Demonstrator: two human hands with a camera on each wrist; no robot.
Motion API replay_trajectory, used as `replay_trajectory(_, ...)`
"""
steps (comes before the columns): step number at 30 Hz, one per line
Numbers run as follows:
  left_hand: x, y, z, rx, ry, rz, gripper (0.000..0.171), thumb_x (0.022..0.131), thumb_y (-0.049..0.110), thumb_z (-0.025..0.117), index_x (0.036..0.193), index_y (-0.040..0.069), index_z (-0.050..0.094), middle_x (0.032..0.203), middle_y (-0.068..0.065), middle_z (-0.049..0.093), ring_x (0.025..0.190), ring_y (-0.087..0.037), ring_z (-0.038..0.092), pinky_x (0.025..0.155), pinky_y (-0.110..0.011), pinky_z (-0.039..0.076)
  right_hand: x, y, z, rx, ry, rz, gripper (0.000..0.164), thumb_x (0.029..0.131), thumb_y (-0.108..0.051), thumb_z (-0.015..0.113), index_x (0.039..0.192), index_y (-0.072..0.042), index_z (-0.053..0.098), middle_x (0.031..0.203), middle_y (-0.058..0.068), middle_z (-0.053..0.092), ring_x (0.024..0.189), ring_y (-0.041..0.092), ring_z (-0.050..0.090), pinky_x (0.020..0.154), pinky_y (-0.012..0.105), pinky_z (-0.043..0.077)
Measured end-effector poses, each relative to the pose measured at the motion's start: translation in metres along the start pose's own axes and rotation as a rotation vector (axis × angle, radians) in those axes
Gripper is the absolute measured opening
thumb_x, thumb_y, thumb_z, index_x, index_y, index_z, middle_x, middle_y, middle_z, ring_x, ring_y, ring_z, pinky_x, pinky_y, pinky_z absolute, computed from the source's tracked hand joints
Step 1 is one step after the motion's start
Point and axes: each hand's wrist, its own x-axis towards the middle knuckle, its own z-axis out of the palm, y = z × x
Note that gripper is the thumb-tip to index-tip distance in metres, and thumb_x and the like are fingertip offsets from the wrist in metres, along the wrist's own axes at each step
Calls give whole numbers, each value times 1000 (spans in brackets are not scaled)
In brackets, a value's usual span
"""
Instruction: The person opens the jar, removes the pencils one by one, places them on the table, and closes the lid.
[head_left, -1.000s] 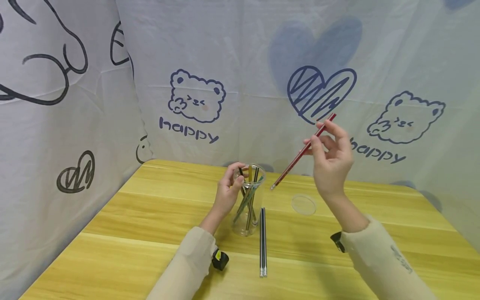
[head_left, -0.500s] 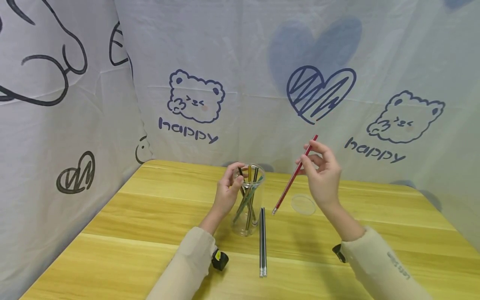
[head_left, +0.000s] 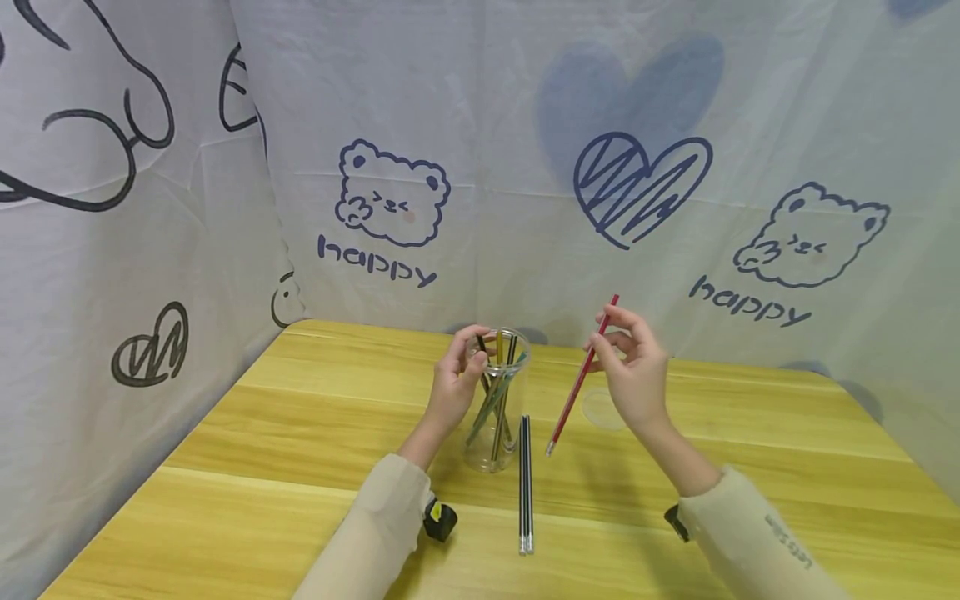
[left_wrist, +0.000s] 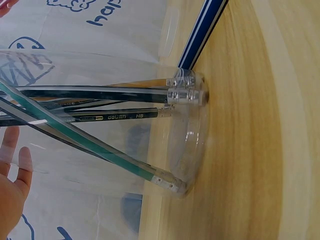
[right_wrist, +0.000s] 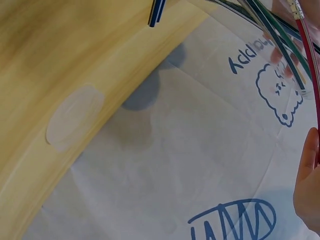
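Note:
My left hand holds a clear plastic cup near its rim, with the thumb in front. The cup stands upright on the table. Inside lean several pencils, dark and green ones among them, eraser ends down at the cup's base. Between thumb and fingers, my right hand pinches a red pencil right of the cup. It slants in the air, silver eraser end lowest. Two dark striped pencils lie side by side on the table, in front of the cup and to its right.
A clear round lid lies flat on the wooden table, behind the right hand in the head view. White cloth with drawn bears and hearts hangs along the back edge and on the left.
The right hand has come down and a little left with the red pencil, which now hangs steeper, its eraser end lower. The left hand and the cup have stayed in place.

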Motion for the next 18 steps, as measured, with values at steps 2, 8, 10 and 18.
replay_trajectory(2,0,0,0,0,-1,-3,73,86,56,42,112,-12,41,110,-33,49,92,-48,52,72,-26,45,-2,1,0,-5,-1,18,32,81,18,50,112,15,46,98,3,55,66,11,57,50,23,49)
replay_trajectory(8,0,-1,0,0,-4,-10,75,85,57,42,113,-12,41,110,-33,49,93,-47,52,73,-27,45,-5,3,1,-19,-9,86,34,81,18,50,114,14,47,97,2,54,66,9,57,51,24,50)
replay_trajectory(10,0,0,0,0,-4,-11,75,85,57,42,113,-12,41,110,-33,49,93,-47,52,73,-27,45,-6,3,1,-29,-17,109,35,81,17,51,115,13,47,98,2,53,66,9,57,51,25,50)
replay_trajectory(18,0,0,0,-3,1,-16,76,85,58,42,113,-13,41,110,-33,49,93,-48,52,73,-26,44,-10,9,-2,-60,-66,219,42,81,17,51,122,10,44,103,7,48,67,7,56,53,26,51)
